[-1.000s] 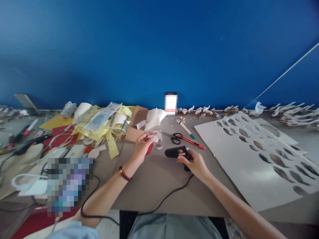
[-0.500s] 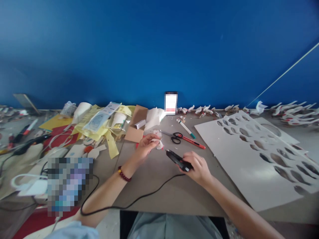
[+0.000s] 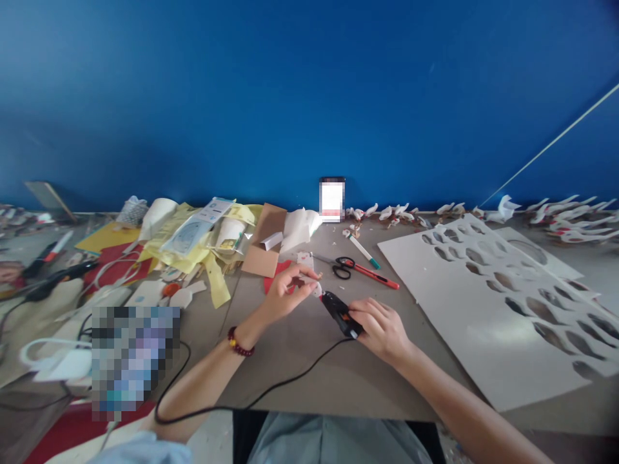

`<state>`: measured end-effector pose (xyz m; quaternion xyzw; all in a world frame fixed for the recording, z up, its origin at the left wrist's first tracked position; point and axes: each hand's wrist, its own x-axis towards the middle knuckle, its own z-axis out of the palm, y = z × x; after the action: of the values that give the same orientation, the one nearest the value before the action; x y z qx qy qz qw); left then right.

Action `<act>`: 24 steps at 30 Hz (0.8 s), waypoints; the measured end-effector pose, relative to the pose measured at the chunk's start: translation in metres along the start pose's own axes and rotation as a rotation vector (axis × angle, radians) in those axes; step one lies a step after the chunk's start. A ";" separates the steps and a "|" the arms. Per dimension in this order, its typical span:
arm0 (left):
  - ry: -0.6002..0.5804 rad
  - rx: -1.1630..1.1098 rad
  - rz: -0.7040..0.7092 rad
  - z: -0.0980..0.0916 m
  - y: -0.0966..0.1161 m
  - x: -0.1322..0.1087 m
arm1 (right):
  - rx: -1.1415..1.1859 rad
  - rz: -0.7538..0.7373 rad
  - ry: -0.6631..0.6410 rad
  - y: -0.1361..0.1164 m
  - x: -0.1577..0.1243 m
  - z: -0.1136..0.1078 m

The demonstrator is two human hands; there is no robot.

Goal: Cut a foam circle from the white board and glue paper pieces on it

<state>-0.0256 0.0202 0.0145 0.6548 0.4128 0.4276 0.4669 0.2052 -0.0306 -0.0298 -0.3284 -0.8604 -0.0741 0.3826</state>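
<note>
My left hand (image 3: 289,291) pinches a small white piece (image 3: 317,289) between thumb and fingers; the fingers partly cover it, and its exact shape is hard to make out. My right hand (image 3: 380,327) is wrapped around a black corded glue gun (image 3: 340,314), its tip pointing up and left. That tip is right at the lower edge of the white piece; whether they touch I cannot tell. Beneath and behind my left hand lies red paper (image 3: 273,281), with a white spotted card (image 3: 305,259) just beyond it.
Black-handled scissors (image 3: 343,268), a red utility knife (image 3: 374,276) and a green-capped marker (image 3: 363,251) lie ahead. A white board (image 3: 438,303) with cut-out holes covers the right side. Small white bird shapes (image 3: 570,219) line the back. Yellow paper (image 3: 193,258) sits left; a black cable (image 3: 285,386) crosses in front.
The glue gun has moved slightly left and its tip has come up to the white piece. My left hand has turned and shifted the piece a little right.
</note>
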 end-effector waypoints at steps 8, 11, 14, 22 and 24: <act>-0.033 0.034 0.063 -0.001 -0.002 0.001 | -0.016 -0.021 0.011 0.000 0.000 0.001; -0.044 0.032 0.052 -0.001 -0.004 0.001 | -0.024 -0.022 0.007 -0.001 0.002 0.000; -0.060 -0.002 0.043 -0.001 -0.005 0.000 | -0.017 -0.024 -0.008 -0.002 0.003 -0.001; 0.086 -0.133 -0.042 0.001 -0.008 0.001 | 0.050 0.054 0.003 -0.004 0.002 0.002; 0.178 -0.199 -0.069 0.001 -0.005 0.003 | 0.125 0.206 0.028 -0.004 0.005 0.001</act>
<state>-0.0244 0.0242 0.0102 0.5501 0.4303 0.5067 0.5055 0.1993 -0.0310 -0.0268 -0.3897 -0.8195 0.0149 0.4200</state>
